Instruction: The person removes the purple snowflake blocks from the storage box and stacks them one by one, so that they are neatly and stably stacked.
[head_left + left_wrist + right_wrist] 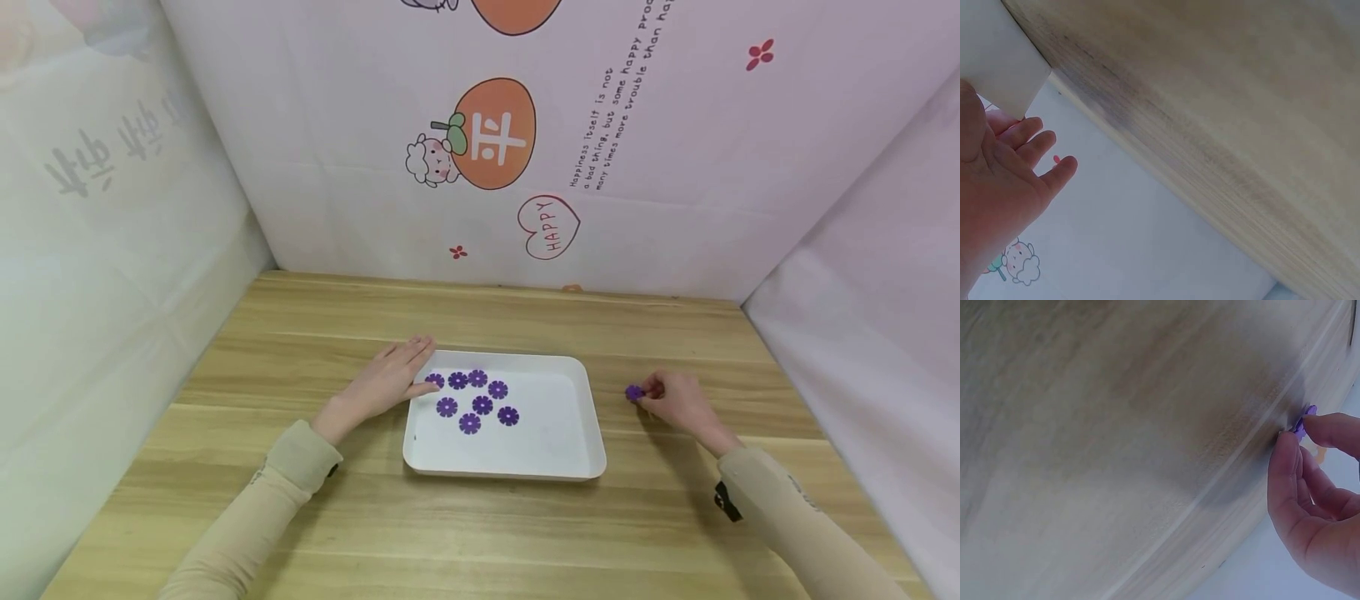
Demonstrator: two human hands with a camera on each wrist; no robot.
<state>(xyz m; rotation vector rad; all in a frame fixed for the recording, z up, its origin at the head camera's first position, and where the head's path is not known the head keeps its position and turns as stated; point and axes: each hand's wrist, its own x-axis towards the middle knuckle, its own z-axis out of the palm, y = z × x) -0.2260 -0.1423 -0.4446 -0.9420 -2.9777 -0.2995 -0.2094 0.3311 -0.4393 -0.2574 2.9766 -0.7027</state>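
Note:
A white tray (540, 450) lies on the table with several purple notched discs (482, 405) spread over its left half. At the tray's left end is my left hand (390, 375), with the thumb over the inner side and the fingers along the outside, holding the rim. The left wrist view shows a tray corner (1016, 81) between that thumb and the fingers. To the right of the tray, my right hand (675, 400) pinches a purple piece (634, 392) between thumb and fingertips, close over the table. Fingertips hide part of this piece (1301, 425) in the right wrist view.
The wood-grain table (450, 542) runs back to a printed white cloth wall (360, 200). More white cloth hangs at the left side (112, 292) and the right side (885, 275). A small dark speck (415, 437) shows on the tray floor.

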